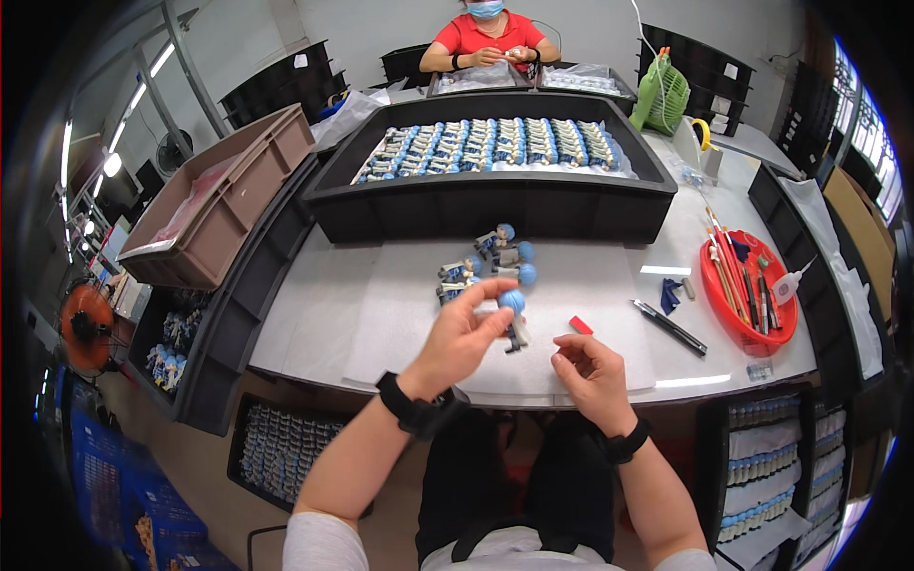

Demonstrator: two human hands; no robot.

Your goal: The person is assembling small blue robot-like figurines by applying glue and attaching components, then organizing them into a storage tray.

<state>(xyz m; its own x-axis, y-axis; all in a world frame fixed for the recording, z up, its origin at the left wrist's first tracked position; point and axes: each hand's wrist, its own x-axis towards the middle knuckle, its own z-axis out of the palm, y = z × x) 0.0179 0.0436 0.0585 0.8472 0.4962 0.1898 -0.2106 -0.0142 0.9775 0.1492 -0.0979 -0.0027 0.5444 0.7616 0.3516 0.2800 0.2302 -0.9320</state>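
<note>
Over the near middle of the white table, my left hand [457,338] is closed on a small figurine [512,303]. The figurine has a round blue head; its pale body and dark feet hang below my fingers. My right hand [592,379] hovers to the right, loosely curled, with a gap between thumb and index finger and nothing visible in it. Just beyond its fingertips lies a small red block [581,325]. Several more blue-headed figurines [495,240] lie in a loose group beyond my left hand.
A large black tray [486,205] with rows of figurines stands behind them. To the right are a black pen [669,326] and a red bowl [716,285] of brushes and pens. A green fan [664,93] stands farther back. Across the table, a person in red [490,43] handles something small.
</note>
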